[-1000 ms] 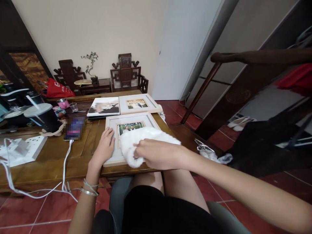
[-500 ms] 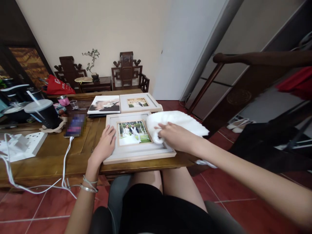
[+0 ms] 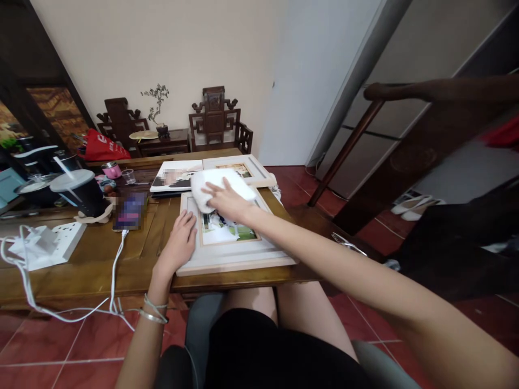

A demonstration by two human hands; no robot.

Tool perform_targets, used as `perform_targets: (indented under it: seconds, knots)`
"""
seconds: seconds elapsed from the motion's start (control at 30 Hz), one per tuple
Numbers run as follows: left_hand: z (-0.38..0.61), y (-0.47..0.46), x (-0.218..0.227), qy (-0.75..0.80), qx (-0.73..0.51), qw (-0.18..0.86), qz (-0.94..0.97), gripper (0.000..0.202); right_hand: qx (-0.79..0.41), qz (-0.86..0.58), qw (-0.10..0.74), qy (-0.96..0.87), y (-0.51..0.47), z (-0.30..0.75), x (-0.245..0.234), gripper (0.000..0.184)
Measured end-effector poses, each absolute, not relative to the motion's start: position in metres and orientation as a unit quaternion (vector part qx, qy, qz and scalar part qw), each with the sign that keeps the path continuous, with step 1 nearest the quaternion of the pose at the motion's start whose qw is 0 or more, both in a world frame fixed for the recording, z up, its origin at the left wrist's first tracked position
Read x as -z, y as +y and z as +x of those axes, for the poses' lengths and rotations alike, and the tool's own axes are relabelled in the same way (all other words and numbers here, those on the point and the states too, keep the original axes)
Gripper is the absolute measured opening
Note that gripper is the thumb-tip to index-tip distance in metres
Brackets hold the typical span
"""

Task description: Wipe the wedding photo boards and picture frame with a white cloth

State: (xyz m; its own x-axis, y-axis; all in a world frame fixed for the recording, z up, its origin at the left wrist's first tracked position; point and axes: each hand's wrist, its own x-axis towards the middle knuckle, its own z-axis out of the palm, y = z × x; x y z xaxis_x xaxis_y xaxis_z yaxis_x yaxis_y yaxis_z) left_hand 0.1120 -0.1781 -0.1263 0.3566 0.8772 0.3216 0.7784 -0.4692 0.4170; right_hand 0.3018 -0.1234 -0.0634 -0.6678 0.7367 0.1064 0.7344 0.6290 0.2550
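Observation:
A pale wooden picture frame (image 3: 239, 258) with a photo lies flat at the near edge of the wooden table (image 3: 101, 259). My left hand (image 3: 178, 243) rests flat on the frame's left border, fingers stretched out. My right hand (image 3: 227, 201) presses a white cloth (image 3: 211, 183) onto the frame's far top edge, fingers spread over it.
Behind the frame lie a second framed photo (image 3: 251, 168) and a photo print (image 3: 172, 175). To the left are a phone (image 3: 130, 209) on a white cable, a power strip (image 3: 48, 243), a black lidded cup (image 3: 79, 192) and small cups. A dark chair (image 3: 405, 162) stands on the right.
My right hand swept the white cloth from the frame's near edge to its right side, then up to its far top edge. My left hand stayed on the left border.

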Motion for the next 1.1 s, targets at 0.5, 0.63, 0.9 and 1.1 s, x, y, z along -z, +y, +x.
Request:
perform_targets:
  seconds: [0.5,0.63,0.9,1.1]
  knots:
    - [0.112,-0.178,0.130,0.511,-0.269,0.104,0.810,0.040,-0.067,0.546,0.105,0.828,-0.119,0.375,0.046,0.039]
    - [0.112,-0.178,0.129,0.515,-0.273,0.109,0.805,0.036,-0.067,0.531,0.118,0.836,-0.141,0.387,0.049,0.039]
    - [0.114,-0.180,0.130,0.530,-0.274,0.118,0.794,0.036,0.082,0.498,0.122,0.855,-0.253,0.400,0.018,0.038]
    - [0.113,-0.181,0.132,0.519,-0.275,0.109,0.802,0.037,0.165,0.506,0.077,0.843,-0.285,0.397,0.004,0.041]
